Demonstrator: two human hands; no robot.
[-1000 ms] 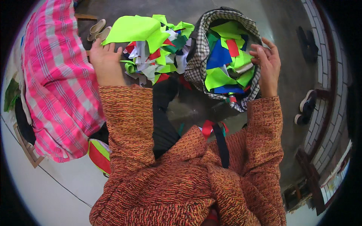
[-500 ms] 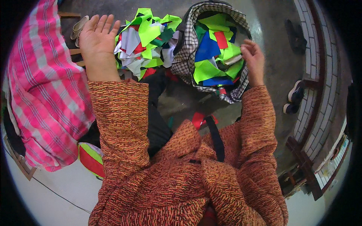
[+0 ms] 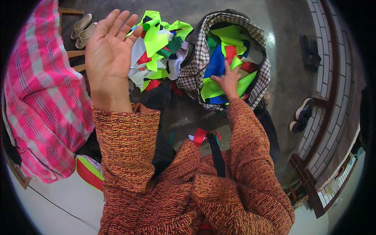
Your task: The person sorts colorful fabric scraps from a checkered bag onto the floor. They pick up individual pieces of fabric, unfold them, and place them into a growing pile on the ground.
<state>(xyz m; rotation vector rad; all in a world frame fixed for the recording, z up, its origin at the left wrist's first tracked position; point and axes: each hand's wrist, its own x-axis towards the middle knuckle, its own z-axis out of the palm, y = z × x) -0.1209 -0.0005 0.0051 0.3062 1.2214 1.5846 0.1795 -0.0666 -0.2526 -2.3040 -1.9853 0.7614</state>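
Observation:
My left hand [image 3: 111,49] is raised, palm up, with its fingers stretched out and nothing in them. It is beside a heap of cloth scraps [image 3: 156,41] in neon yellow-green, white, grey, red and dark green. At the right of this heap, a checked fabric bag [image 3: 197,49] gapes wide and holds more scraps. My right hand [image 3: 229,80] reaches inside it, thumb and fingers spread over the pieces. Around that hand are a blue scrap [image 3: 216,62], a red scrap [image 3: 230,51] and a yellow-green scrap [image 3: 210,89]. Some of its fingertips are hidden among the cloth.
A pink-and-grey plaid cloth [image 3: 51,98] drapes at the left, near wooden slats [image 3: 74,53] and pale shoes [image 3: 84,33]. Dark sandals [image 3: 310,53] and dark shoes [image 3: 302,114] lie along a brick-patterned border [image 3: 327,58] at the right. A red scrap [image 3: 199,137] lies near my lap.
My right hand has moved left from the bag's right rim down into the scraps. My left hand stays raised and open, appearing larger, and the view has shifted slightly.

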